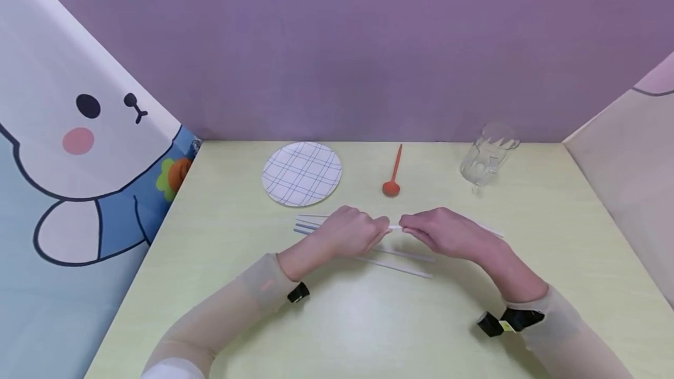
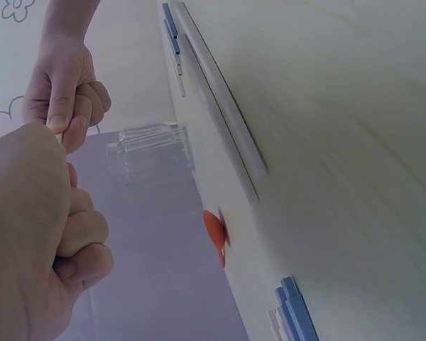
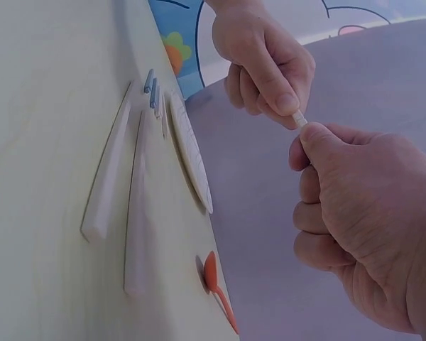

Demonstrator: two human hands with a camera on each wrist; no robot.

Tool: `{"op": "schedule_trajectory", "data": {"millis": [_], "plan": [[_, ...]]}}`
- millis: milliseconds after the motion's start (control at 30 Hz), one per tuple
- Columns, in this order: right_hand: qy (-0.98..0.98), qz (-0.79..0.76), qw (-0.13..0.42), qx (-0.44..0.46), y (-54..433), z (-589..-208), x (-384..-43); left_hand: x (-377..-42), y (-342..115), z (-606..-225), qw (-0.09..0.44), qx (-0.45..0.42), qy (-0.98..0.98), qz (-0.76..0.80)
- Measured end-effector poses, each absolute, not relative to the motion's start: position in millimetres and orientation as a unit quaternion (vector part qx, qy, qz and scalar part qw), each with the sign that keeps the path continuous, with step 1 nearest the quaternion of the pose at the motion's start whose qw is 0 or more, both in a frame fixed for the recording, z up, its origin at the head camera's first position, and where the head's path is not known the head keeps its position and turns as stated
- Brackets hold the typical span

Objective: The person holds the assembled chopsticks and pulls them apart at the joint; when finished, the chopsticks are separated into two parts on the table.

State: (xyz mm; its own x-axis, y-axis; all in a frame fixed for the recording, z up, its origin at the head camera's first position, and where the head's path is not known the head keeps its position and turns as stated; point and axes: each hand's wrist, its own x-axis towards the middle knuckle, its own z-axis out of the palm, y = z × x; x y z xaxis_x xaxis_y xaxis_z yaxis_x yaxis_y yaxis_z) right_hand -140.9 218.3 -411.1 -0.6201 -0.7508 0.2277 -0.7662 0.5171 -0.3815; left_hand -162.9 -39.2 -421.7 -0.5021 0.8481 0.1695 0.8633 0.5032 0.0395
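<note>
1. Firstly, on the left, a side panel [image 1: 47,297] slopes down beside the table [image 1: 316,338]; it carries a white cartoon figure [image 1: 100,151] in blue.
2. Next comes a round white plate [image 1: 302,174] with a blue grid pattern, lying on the far left part of the table.
3. Just nearer than the plate, pale sticks [image 3: 136,227] lie on the table, passing under the hands; blue ends [image 2: 298,316] show at their left (a hand hides part of their length).
4. The left hand [image 1: 353,231] is raised above these sticks, thumb and fingers clamped on a slim white piece [image 1: 395,227]. Its other fingers are curled in.
5. That white piece bridges the short gap between the two hands, off the table; only a small length shows, and how far it runs inside the grips I cannot tell.
6. Farther back, near the middle, an orange spoon [image 1: 391,189] lies bowl end nearer, its handle pointing to the far edge.
7. The right hand [image 1: 447,231] pinches the white piece's right side between thumb and fingers.
8. Lastly, a clear glass [image 1: 485,159] stands far right, before the purple backdrop [image 1: 368,51].
</note>
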Motion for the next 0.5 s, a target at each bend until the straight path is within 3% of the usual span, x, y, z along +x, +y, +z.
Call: {"op": "schedule_trajectory", "data": {"millis": [500], "plan": [[-0.869,0.235,0.018,0.435,220.4,-412.7,-140.7,-162.9,-38.1,-419.4,0.059,-0.493,-0.867,-0.053]]}}
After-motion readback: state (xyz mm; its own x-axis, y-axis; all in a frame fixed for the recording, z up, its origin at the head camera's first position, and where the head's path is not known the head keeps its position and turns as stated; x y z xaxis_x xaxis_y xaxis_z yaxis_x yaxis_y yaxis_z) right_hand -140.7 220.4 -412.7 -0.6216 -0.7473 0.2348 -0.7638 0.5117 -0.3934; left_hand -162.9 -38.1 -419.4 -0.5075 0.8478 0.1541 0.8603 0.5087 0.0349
